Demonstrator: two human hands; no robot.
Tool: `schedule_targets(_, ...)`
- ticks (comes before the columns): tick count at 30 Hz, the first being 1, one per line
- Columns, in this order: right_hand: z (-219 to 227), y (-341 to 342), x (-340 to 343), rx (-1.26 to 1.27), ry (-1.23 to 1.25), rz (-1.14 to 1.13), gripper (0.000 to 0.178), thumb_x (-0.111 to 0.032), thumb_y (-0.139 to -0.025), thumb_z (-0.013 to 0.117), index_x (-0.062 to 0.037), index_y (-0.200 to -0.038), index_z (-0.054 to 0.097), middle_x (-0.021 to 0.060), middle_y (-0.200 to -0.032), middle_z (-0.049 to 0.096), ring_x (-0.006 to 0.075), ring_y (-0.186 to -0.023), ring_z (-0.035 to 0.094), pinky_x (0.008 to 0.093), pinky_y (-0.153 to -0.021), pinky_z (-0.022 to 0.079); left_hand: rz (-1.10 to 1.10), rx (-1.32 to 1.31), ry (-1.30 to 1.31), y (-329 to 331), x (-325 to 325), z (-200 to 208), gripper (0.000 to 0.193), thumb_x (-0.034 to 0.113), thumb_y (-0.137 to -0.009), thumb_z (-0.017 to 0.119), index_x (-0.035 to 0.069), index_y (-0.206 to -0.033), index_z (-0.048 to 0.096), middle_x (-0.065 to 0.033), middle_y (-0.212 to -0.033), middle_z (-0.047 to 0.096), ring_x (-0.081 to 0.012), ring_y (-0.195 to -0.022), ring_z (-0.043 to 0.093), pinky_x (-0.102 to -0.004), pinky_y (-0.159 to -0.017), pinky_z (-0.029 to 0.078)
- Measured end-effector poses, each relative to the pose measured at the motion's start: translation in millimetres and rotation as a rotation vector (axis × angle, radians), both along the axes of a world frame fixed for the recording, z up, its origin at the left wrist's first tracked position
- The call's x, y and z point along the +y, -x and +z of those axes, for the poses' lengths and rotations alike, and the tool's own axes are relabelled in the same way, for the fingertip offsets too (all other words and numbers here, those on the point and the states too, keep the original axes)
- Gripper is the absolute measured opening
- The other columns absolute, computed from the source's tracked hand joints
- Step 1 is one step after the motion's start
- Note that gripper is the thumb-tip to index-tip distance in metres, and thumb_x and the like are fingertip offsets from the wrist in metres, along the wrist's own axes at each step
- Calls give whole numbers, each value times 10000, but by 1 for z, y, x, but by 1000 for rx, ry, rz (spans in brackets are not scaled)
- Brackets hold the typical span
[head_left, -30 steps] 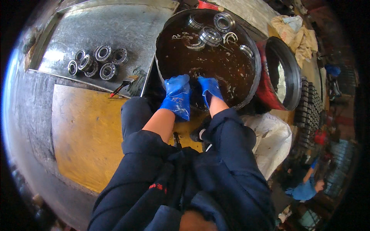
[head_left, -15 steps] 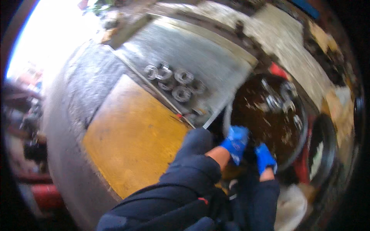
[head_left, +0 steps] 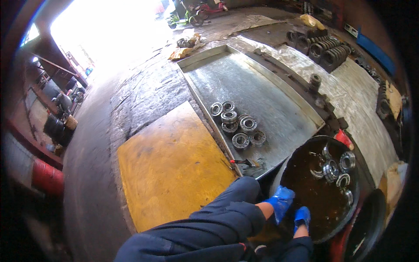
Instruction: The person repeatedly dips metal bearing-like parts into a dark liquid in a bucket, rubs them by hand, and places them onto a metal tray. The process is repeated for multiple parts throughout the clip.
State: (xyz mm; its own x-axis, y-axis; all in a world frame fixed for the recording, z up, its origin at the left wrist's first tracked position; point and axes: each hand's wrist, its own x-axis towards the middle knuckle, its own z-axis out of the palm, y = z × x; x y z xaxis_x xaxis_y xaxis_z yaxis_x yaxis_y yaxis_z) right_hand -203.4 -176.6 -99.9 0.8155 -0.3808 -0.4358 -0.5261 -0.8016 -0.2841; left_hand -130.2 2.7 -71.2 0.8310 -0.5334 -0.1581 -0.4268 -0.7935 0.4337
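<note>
Plainly, bearings (head_left: 331, 170) lie in the drum (head_left: 284, 168) ahead and right of the gloved fingers (head_left: 286, 196), whose grip I cannot tell.

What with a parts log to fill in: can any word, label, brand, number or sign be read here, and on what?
No text can be read anywhere.
Dark clothing: a red mark, too small to read.
Blue-gloved left hand and right hand: no lettering can be made out.
Bearings in the metal tray: too small to tell if they are marked.
</note>
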Motion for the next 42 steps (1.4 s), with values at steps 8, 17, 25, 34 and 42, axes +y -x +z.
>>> schedule_targets(8,-33,3,-17,-30,-138,-138,391,-273,-1022,482,37,-1131,694,232,-1171,703,384,-1061,668,473,-855,527,-69,57,-52,-2,-13,-8,174,147,-809,647,122,-948,750,-146,-971,741,-361,-955,716,-503,-824,501)
schedule_targets(17,-66,16,-21,-103,-339,-280,371,-247,-996,517,38,-1178,671,233,-1238,679,419,-1106,658,489,-868,527,-34,-26,-30,-1,-7,-4,143,158,-803,654,134,-908,747,-109,-913,751,-326,-887,729,-515,-783,495)
schedule_targets(25,91,-5,49,72,85,85,446,-126,-678,793,-24,-1098,679,267,-1180,653,445,-1174,594,473,-974,516,-148,-39,-255,-16,-3,26,319,282,-714,761,178,-1014,790,-96,-1041,760,-300,-1010,723,-515,-962,505)
schedule_targets(34,-4,6,-23,-148,-50,-82,433,-386,-870,666,-93,-1182,729,212,-1224,687,405,-1112,653,474,-960,501,-19,-67,-60,-16,-11,-8,308,250,-837,662,181,-1124,752,-116,-1057,756,-340,-992,715,-450,-943,517)
schedule_targets(42,83,48,-23,-395,-1139,-476,480,-184,-808,844,-76,-1253,700,68,-1156,734,174,-1057,677,345,-956,525,-19,-13,-134,-10,-2,0,392,255,-799,702,200,-1186,733,-131,-1117,738,-345,-1032,700,-415,-908,545)
